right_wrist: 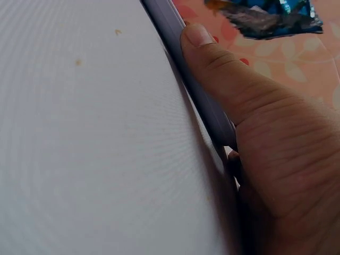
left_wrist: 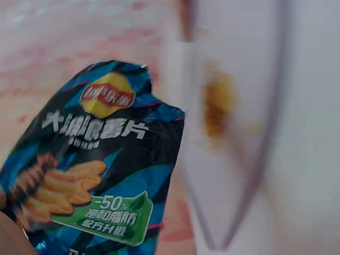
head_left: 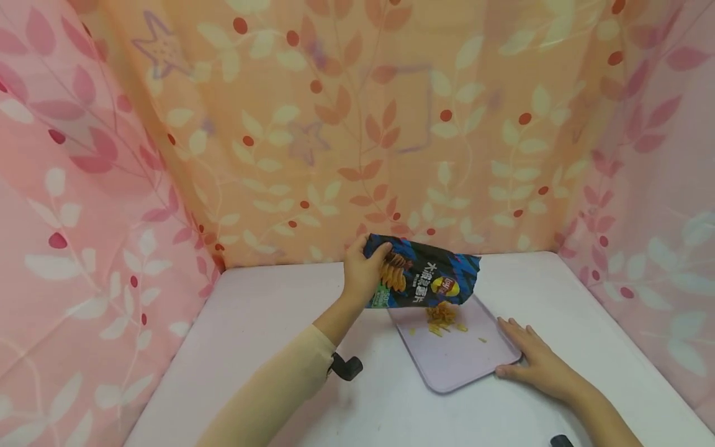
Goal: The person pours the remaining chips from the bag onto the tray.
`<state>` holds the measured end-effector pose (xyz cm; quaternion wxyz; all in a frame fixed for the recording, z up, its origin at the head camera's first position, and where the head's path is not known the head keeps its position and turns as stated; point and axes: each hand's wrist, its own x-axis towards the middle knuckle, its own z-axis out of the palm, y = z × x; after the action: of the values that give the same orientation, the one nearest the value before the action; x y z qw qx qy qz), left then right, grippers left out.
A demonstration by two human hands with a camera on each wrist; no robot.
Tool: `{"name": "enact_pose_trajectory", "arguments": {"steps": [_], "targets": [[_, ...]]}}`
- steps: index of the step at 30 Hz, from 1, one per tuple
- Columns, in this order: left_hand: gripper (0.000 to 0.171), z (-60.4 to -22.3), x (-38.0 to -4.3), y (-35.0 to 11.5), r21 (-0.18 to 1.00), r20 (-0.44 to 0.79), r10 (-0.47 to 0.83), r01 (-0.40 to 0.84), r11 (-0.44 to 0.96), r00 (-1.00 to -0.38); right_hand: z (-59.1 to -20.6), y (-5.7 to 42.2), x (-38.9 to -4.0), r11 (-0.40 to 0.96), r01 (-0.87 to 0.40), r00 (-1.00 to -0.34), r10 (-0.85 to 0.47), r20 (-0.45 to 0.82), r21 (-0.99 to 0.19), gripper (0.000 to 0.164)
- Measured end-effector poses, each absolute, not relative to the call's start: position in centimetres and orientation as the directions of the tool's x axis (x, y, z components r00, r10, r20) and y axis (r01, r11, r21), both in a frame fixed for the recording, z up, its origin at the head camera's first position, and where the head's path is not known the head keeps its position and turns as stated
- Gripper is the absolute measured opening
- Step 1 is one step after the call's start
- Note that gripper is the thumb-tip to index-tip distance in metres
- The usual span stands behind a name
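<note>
Left hand (head_left: 362, 271) grips the bag (head_left: 422, 274) at its closed end, fingers curled over the top edge; bag held tilted, torn mouth down, above the tray (head_left: 458, 357). Chips (head_left: 442, 314) fall from the mouth onto the tray's far part, forming a small pile w/ a few crumbs scattered nearby. Right hand (head_left: 535, 359) lies flat, fingers straight, along the tray's right edge; right wrist view shows the thumb (right_wrist: 223, 79) pressed against the rim (right_wrist: 175, 32), holding nothing. Left wrist view: bag (left_wrist: 90, 170) front, print facing camera, pile blurred beyond. Progress, as judged: pouring underway, some chips out; bag appears partly full, so emptying remains. Tray rests on a table (head_left: 268, 335), patterned cloth (head_left: 335, 124) around.
</note>
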<state>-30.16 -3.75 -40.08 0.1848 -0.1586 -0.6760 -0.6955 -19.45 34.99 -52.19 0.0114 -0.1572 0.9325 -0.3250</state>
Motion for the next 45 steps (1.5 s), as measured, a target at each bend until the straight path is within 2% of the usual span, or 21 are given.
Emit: {"name": "enact_pose_trajectory", "arguments": {"steps": [3, 6, 12, 18, 22, 28, 32, 45], "targets": [[0.017, -39.6, -30.1, -4.0, 0.880, 0.473, 0.009, 0.473, -0.043, -0.881, -52.2, 35.0, -19.5, 0.740, -0.292, -0.950, -0.297, 0.096, -0.605, 0.103], [0.011, -39.8, -30.0, -4.2, 0.909, 0.416, 0.046, 0.414, -0.043, -0.908, -52.1, 34.9, -19.5, 0.733, -0.301, -0.947, -0.305, 0.101, -0.610, 0.103], [0.016, -40.4, -31.4, -5.0, 0.884, 0.467, -0.001, 0.467, -0.017, -0.884, -52.2, 34.7, -19.5, 0.751, -0.341, -0.937, -0.320, 0.141, -0.565, 0.102], [0.014, -40.9, -32.0, -5.5, 0.913, 0.405, 0.025, 0.406, 0.047, -0.914, -52.3, 34.7, -19.7, 0.740, -0.324, -0.941, -0.320, 0.115, -0.589, 0.103], [0.015, -39.8, -32.3, -5.5, 0.876, 0.482, -0.007, 0.482, 0.034, -0.876, -52.0, 34.8, -19.9, 0.755, -0.330, -0.940, -0.319, 0.122, -0.566, 0.104], [0.014, -40.1, -32.7, -5.2, 0.902, 0.430, 0.043, 0.432, 0.028, -0.902, -52.0, 34.8, -19.7, 0.740, -0.301, -0.947, -0.307, 0.095, -0.602, 0.103], [0.019, -39.3, -33.0, -5.3, 0.882, 0.471, -0.009, 0.470, 0.028, -0.882, -52.1, 34.9, -19.7, 0.746, -0.320, -0.942, -0.316, 0.112, -0.584, 0.102], [0.016, -37.7, -33.1, -4.0, 0.879, 0.468, 0.111, 0.475, 0.037, -0.877, -51.9, 34.5, -19.4, 0.745, -0.299, -0.948, -0.305, 0.095, -0.596, 0.101]]}}
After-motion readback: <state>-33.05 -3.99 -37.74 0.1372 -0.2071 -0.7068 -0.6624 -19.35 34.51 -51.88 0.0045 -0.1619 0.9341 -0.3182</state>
